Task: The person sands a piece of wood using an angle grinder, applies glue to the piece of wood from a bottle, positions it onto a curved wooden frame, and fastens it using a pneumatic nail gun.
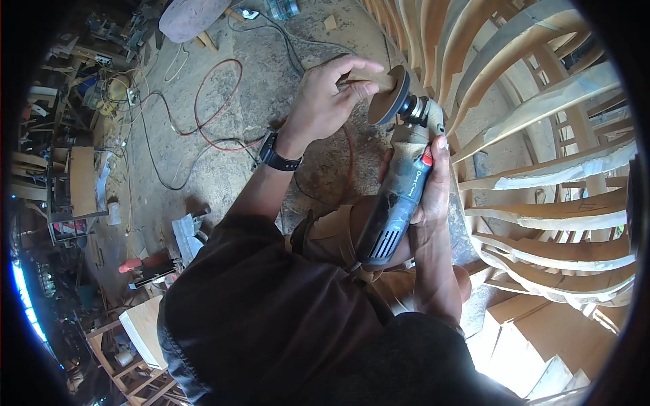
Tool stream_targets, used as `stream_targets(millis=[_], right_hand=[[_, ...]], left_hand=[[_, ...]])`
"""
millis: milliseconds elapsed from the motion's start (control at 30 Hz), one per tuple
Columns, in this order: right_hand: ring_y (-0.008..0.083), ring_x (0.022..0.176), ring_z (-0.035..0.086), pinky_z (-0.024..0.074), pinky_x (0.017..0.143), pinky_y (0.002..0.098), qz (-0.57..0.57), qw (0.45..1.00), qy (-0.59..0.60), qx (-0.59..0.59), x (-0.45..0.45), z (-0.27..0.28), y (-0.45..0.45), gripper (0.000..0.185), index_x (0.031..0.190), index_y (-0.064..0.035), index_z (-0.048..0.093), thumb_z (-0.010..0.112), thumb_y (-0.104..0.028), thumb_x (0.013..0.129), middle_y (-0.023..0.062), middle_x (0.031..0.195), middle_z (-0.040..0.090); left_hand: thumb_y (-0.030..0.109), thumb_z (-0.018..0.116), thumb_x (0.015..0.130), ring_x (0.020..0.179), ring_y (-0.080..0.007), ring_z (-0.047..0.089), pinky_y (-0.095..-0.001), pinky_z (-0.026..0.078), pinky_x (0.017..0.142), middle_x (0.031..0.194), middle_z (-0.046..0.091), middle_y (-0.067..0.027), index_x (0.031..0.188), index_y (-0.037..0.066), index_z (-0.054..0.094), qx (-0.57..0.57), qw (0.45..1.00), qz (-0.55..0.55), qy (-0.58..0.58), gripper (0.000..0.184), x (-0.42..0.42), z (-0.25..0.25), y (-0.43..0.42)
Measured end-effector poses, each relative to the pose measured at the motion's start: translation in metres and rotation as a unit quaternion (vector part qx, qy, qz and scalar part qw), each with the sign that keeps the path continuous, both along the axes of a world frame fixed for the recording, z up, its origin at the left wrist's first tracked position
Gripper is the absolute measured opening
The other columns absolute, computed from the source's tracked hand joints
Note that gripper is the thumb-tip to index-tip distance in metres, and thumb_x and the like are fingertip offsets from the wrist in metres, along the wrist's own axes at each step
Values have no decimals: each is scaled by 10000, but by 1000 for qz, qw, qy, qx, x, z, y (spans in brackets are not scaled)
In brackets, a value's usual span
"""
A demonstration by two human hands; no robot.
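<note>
My right hand (433, 183) is wrapped round the body of an angle grinder (399, 196), held upright with its head at the top. A round sanding disc (387, 101) with a brown face and a dark backing pad is mounted on the head and faces left. My left hand (328, 95), wearing a black wristwatch (277, 154), is at the disc, with thumb and fingers closed round a tan flat piece (379, 81) against its face. Whether that piece is loose or part of the sanding sheet, I cannot tell.
Curved wooden ribs (562, 210) of a large frame rise close on the right. An orange hose (196, 115) and dark cables lie on the concrete floor (264, 68). A round-topped stool (193, 17) stands at the top; tools and wood clutter the left.
</note>
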State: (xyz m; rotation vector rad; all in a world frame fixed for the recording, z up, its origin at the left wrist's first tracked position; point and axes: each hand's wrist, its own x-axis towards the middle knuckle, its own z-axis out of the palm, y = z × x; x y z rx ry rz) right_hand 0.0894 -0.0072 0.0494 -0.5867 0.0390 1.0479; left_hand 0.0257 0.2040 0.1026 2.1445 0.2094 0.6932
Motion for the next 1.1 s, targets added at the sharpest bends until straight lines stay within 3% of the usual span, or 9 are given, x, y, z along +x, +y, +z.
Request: stream_targets(millis=[100,600,1100], right_hand=[[303,647,718,633,531,380,5,1000,-17,10,0,0,0,690,1151,26,603,535,-641,987,207,848,686],[307,635,716,635,528,387,-2,1000,-4,-9,1,-1,0,688,1143,26,604,557,-640,977,209,844,683],[296,638,719,639,550,398,7,1000,-7,-22,1,1,-1,710,1144,27,608,578,-658,959,193,843,689]], left_hand=[[127,737,946,1035,-117,689,-267,540,860,1175,738,-62,1220,45,704,18,998,2,52,288,-4,3,1],[88,742,926,1072,-169,705,-297,546,908,1186,746,-91,1190,43,721,21,999,-9,41,269,-3,2,0],[80,738,929,996,-120,706,-254,548,829,1143,756,-61,1178,54,732,38,998,-5,54,251,-7,6,-2]])
